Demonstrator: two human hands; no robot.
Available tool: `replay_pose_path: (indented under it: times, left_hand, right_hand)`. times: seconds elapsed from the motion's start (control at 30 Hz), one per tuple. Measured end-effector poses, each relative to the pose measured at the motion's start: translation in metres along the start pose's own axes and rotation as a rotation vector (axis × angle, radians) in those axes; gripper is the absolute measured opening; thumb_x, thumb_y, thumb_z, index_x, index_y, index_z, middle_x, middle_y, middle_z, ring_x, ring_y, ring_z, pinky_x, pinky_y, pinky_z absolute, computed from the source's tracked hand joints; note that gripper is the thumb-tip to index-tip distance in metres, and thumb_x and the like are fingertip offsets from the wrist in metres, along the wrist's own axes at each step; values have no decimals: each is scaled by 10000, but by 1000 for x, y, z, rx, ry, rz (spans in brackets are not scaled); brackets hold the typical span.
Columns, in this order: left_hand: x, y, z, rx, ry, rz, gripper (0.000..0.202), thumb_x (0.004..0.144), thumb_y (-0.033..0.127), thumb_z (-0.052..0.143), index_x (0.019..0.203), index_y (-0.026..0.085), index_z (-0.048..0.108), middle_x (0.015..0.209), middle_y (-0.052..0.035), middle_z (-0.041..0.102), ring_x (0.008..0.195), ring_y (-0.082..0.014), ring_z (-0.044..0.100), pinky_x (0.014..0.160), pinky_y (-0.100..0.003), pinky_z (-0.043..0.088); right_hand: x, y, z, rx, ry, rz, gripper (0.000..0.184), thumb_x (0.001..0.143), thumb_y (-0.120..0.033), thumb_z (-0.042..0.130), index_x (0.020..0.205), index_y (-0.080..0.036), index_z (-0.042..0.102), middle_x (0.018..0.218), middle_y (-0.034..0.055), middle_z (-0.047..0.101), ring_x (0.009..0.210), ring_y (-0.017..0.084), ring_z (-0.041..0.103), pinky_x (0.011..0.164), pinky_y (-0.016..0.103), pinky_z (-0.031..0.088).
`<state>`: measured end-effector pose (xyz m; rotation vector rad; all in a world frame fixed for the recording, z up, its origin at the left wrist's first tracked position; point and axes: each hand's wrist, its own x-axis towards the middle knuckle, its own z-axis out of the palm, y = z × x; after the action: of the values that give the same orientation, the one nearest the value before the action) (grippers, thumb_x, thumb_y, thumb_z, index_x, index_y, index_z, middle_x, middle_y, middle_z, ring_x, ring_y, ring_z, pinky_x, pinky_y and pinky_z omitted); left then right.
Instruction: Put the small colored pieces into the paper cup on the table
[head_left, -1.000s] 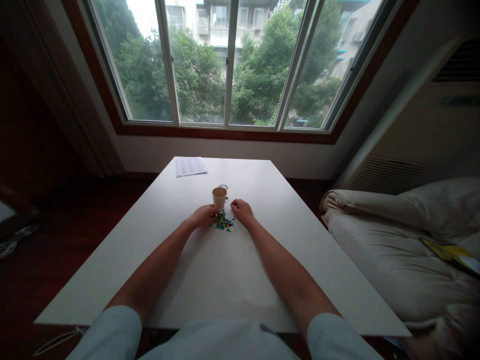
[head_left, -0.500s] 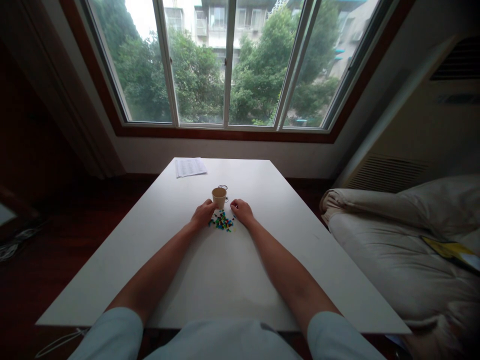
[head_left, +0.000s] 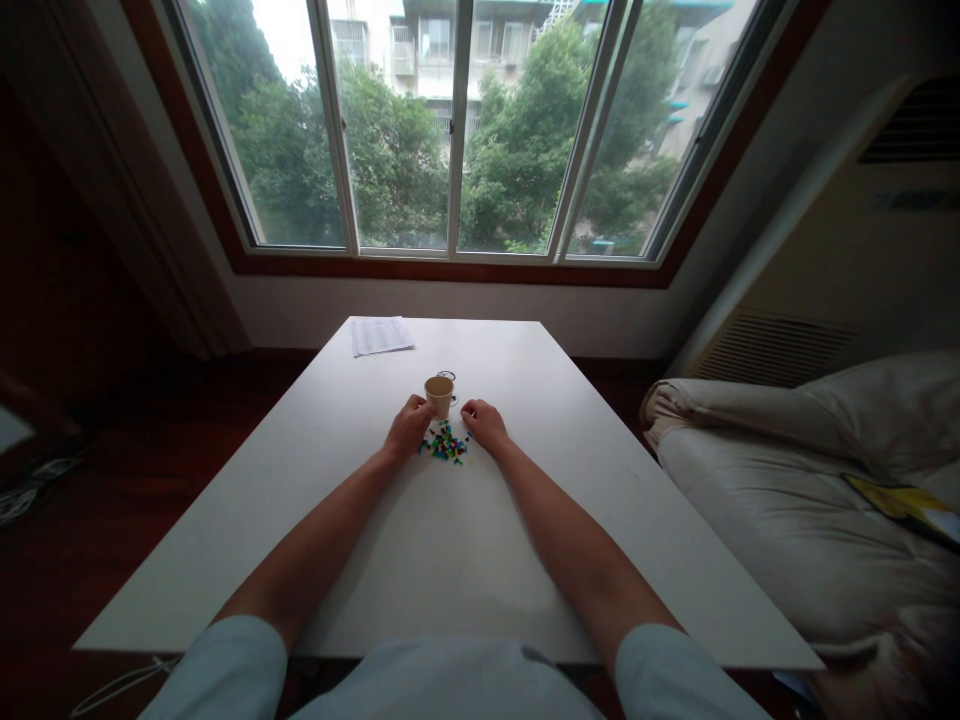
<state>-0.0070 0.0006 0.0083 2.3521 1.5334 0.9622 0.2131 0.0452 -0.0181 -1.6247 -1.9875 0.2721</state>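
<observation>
A brown paper cup stands upright near the middle of the white table. My left hand has its fingers closed against the cup's left side, low down. Just in front of the cup lies a loose pile of tiny coloured pieces, green, blue, red and yellow, too small to name exactly. To the right of the cup and pile rests my right hand, fingers curled in and apart from the cup. Whether something small is inside those fingers is hidden.
Behind the cup lies a thin dark loop, possibly a cord. Printed paper sheets lie at the table's far left corner. A beige padded seat is on the right, and a window is beyond the table.
Almost nothing differs. My left hand has shifted very slightly beside the cup; my right hand stays where it was.
</observation>
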Motion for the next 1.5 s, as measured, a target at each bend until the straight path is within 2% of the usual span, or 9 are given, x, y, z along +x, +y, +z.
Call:
replay_pose_path:
  times: [0.17, 0.37, 0.6, 1.0, 1.3, 1.5]
  left_hand:
    - [1, -1, 3, -22, 47, -4, 224, 941, 270, 467, 1014, 229, 675, 1060, -49, 578, 926, -165, 564, 847, -289, 483]
    - [2, -3, 2, -94, 135, -37, 225, 937, 256, 491, 1052, 220, 680, 1050, -59, 573, 831, -146, 578, 807, -288, 498]
    - [2, -12, 5, -119, 103, -29, 220, 900, 164, 482, 938, 203, 695, 1027, -63, 620, 913, -166, 598, 860, -311, 503]
    - [2, -15, 6, -146, 124, -12, 232, 900, 149, 473, 973, 203, 686, 1063, -69, 659, 950, -174, 612, 888, -318, 499]
    - [2, -18, 12, -231, 218, -14, 204, 908, 191, 468, 1004, 198, 648, 991, -51, 663, 795, -148, 613, 736, -273, 487]
    - [0, -17, 13, -197, 208, -92, 124, 860, 205, 492, 929, 211, 595, 795, 6, 627, 690, -137, 543, 642, -249, 417]
  right_hand:
    - [1, 2, 2, 1, -7, -9, 144, 905, -246, 572, 941, -207, 706, 952, 32, 671, 836, 139, 575, 770, 231, 395]
    - [2, 2, 3, 6, -6, -7, 141, 903, -245, 574, 942, -212, 706, 950, 28, 668, 843, 140, 574, 781, 230, 402]
    - [1, 2, 2, 23, -11, -5, 146, 906, -249, 571, 944, -206, 706, 955, 34, 666, 835, 136, 565, 779, 229, 397]
    - [1, 3, 1, 21, -6, -16, 148, 907, -248, 569, 936, -203, 706, 950, 34, 665, 835, 136, 570, 769, 228, 395]
    - [0, 4, 2, 36, -2, -30, 141, 903, -246, 570, 927, -204, 703, 936, 29, 662, 819, 134, 566, 768, 232, 389]
    - [0, 3, 2, 22, -6, -24, 153, 913, -254, 557, 937, -207, 701, 952, 34, 660, 832, 138, 562, 771, 237, 386]
